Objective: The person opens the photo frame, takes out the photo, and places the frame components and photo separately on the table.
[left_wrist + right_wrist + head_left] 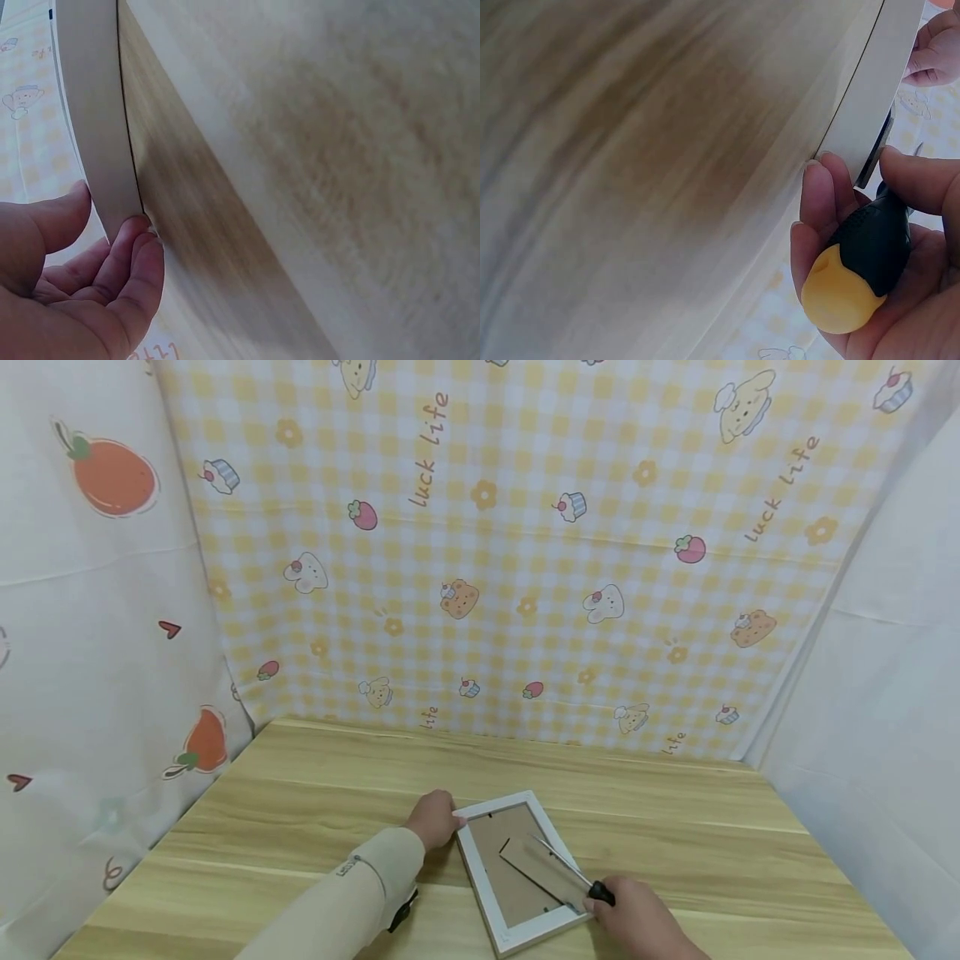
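Note:
A white picture frame [487, 897] lies face down on the wooden table, its brown backing panel [517, 831] upward. Dark lines on the panel outline what looks like a stand [532, 881], and small dark tabs show along the inner edge. At the frame's far left corner my left hand [435, 818] pinches the edge, thumb above and fingers curled below. My right hand [637, 914] holds a screwdriver [866, 255] with a black and yellow handle. Its metal shaft slants over the panel toward the far side. Fingertips of that hand meet the frame's near right corner.
The wood-grain table [337, 777] stretches around the frame. A yellow checked curtain [487, 552] hangs along its back edge, with white cloth [885, 677] on the right and a printed white cloth [112, 652] on the left. A black device [403, 910] sits at the left wrist.

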A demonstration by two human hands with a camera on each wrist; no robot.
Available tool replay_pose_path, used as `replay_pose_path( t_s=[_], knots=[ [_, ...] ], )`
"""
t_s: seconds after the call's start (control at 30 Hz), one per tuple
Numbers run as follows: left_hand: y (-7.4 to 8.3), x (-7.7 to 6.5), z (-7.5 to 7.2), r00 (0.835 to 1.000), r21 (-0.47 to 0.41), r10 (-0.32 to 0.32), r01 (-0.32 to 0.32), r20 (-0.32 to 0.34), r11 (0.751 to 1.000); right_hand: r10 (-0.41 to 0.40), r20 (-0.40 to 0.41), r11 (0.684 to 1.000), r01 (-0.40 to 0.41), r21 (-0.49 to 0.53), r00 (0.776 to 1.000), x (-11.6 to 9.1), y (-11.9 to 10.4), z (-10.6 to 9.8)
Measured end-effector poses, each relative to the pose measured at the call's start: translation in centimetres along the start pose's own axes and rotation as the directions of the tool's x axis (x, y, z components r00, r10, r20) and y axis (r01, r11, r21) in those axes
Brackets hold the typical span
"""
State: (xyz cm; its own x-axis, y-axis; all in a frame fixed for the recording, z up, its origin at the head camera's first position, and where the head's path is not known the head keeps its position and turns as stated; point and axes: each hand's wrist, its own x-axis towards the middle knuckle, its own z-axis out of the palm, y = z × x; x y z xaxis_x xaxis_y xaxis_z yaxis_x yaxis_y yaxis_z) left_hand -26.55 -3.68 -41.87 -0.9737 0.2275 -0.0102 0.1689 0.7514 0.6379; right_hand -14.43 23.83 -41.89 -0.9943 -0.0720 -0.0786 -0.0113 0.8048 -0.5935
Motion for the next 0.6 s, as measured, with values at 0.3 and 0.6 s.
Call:
replay_pose_path(
  t_s=[0.3, 0.6],
  knots=[
    [0.0, -0.5, 0.0, 1.000, -0.004, -0.015, 0.015, 0.002, 1.000, 0.035, -0.050, 0.997, -0.038, -0.062, 0.998, 0.4, 0.2, 0.0],
    [0.1, -1.1, 0.1, 1.000, 0.019, 0.001, -0.001, -0.002, 1.000, 0.013, -0.116, 0.992, -0.027, -0.119, 0.993, 0.9, 0.6, -0.1]
  ],
)
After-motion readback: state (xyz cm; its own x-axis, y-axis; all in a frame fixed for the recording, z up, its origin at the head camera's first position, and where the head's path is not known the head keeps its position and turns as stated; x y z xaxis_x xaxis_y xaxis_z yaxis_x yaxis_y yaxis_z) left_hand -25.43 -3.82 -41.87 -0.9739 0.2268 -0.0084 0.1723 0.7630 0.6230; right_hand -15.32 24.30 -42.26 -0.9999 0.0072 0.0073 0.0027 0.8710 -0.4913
